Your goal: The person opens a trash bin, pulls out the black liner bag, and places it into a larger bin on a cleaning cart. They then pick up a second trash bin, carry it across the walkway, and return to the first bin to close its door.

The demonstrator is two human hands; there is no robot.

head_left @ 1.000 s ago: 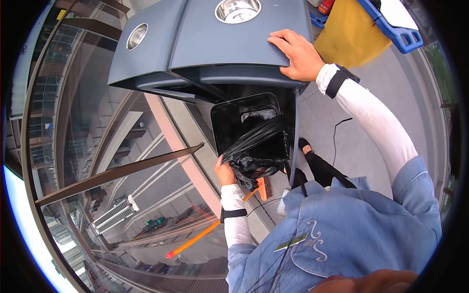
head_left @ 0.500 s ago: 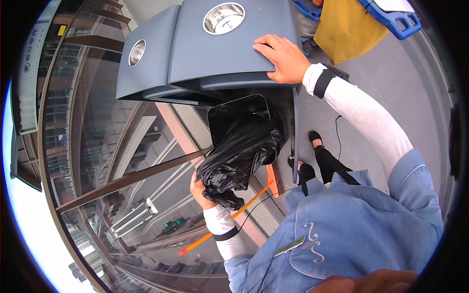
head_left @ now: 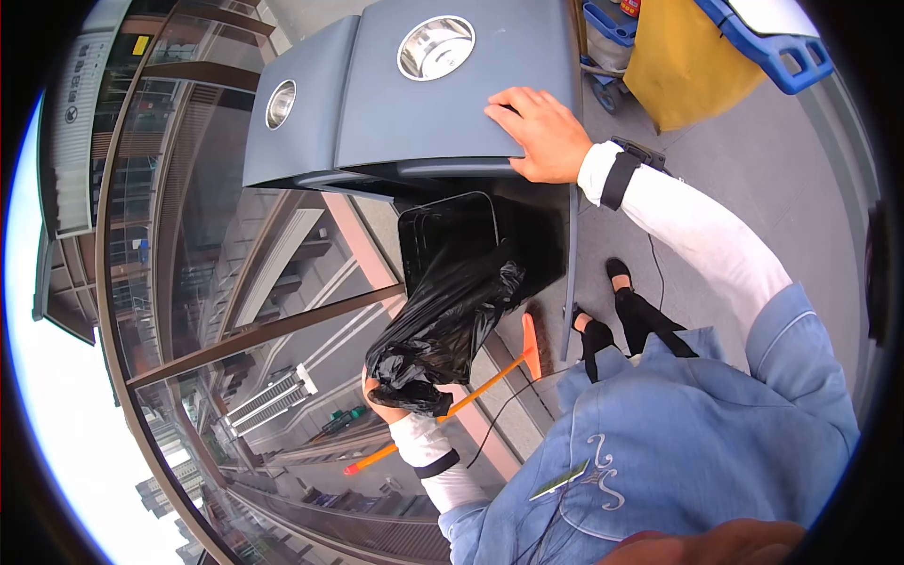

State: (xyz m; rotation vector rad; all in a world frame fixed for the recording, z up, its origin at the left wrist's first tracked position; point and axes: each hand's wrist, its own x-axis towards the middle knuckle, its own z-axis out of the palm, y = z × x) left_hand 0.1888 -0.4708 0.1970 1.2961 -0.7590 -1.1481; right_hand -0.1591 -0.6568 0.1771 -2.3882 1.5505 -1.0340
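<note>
My left hand (head_left: 379, 397) is closed on the gathered end of a black garbage bag (head_left: 438, 320), and the plastic covers most of its fingers. The bag stretches from that hand up to a black inner bucket (head_left: 447, 213) inside the grey trash bin (head_left: 452, 118), spilling over the bucket's near side. What the bag contains is hidden. My right hand (head_left: 546, 132) lies on top of the grey bin near its right front edge, fingers extended and holding nothing.
An orange-handled broom (head_left: 490, 381) lies below the bag. A glass railing (head_left: 273, 311) runs along the left, with a road beneath. At upper right stands a cleaning cart with a yellow bag (head_left: 692, 75) and blue handle (head_left: 796, 61). A dark cable (head_left: 656, 268) crosses the floor.
My left hand has drawn the garbage bag slightly down and left, away from the bucket. My right hand stays on the bin top. The whole view has shifted a little.
</note>
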